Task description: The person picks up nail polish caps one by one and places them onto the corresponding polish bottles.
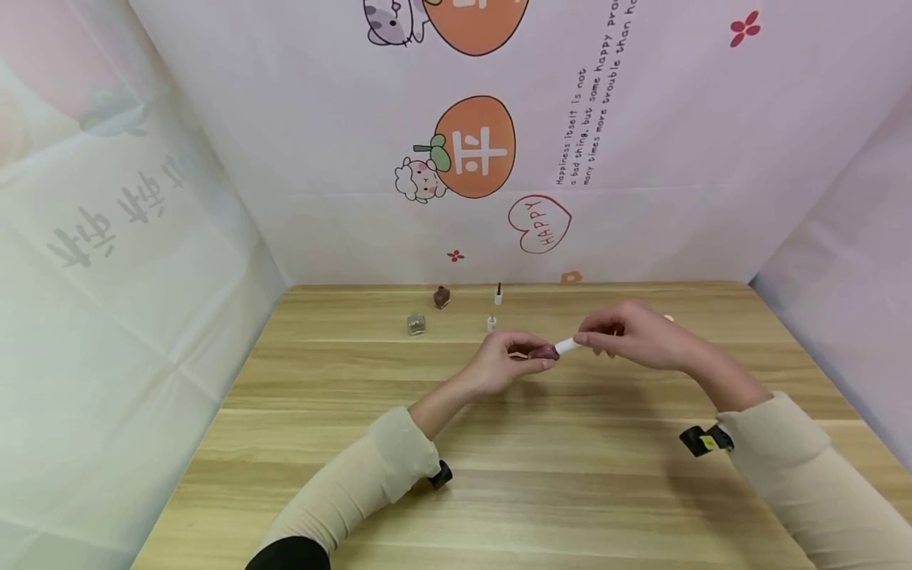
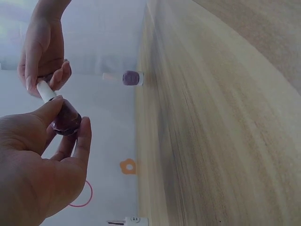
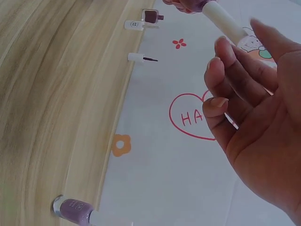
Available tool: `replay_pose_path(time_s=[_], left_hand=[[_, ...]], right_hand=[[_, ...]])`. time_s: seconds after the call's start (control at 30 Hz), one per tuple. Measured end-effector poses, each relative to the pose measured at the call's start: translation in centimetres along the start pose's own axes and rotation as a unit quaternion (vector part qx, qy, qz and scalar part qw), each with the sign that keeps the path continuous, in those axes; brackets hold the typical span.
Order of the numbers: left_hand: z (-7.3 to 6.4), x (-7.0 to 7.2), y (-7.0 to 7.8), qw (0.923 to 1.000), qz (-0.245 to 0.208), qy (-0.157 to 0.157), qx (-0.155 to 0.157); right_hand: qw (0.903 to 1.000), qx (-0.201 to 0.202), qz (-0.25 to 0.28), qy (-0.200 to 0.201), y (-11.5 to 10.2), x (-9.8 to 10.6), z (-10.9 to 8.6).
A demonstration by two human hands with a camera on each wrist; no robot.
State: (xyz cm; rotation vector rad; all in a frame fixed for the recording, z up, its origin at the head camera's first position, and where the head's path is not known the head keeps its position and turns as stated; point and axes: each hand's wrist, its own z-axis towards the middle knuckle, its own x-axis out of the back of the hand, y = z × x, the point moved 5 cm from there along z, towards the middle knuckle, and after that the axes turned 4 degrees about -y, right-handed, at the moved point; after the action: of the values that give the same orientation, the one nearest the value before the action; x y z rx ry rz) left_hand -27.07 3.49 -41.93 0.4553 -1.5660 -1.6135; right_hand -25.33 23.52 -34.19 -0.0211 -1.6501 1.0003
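My left hand (image 1: pixel 499 364) grips a dark purple nail polish bottle (image 2: pixel 67 117) by its glass, fingers and thumb around it. The bottle is tilted, its white cap (image 1: pixel 566 346) pointing right and seated at its neck. At the cap's far end is my right hand (image 1: pixel 637 336), thumb and forefinger about it, the other fingers loosely curled. Behind the hands, a dark open bottle (image 1: pixel 442 297) and a clear glittery bottle (image 1: pixel 416 324) stand on the table. Two white brush caps, one dark-brushed (image 1: pixel 498 294) and one pale (image 1: pixel 492 324), stand brush up.
A capped mauve nail polish bottle (image 3: pixel 75 210) stands on the right; in the head view my right hand hides most of it. The wooden table (image 1: pixel 456 507) ends against a printed cloth backdrop (image 1: pixel 342 174), with cloth walls at both sides.
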Motion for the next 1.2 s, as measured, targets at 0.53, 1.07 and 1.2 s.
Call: replay_pose_path(time_s=[0.53,1.07,1.2], left_hand=[[0.03,-0.13,0.36,0.9997,0.001,-0.001,-0.025],[0.02,-0.08,0.15,0.9998,0.009,-0.001,-0.018],[-0.08,-0.07,0.11,0.9997,0.015,-0.003,-0.019]], right_hand=[[0.9991,0.02,-0.035,-0.009,-0.31,-0.33,0.05],[0.9962,0.055,-0.065,-0.02,-0.9,-0.41,0.04],[0.9946,0.065,-0.075,-0.033,-0.84,-0.82,0.0]])
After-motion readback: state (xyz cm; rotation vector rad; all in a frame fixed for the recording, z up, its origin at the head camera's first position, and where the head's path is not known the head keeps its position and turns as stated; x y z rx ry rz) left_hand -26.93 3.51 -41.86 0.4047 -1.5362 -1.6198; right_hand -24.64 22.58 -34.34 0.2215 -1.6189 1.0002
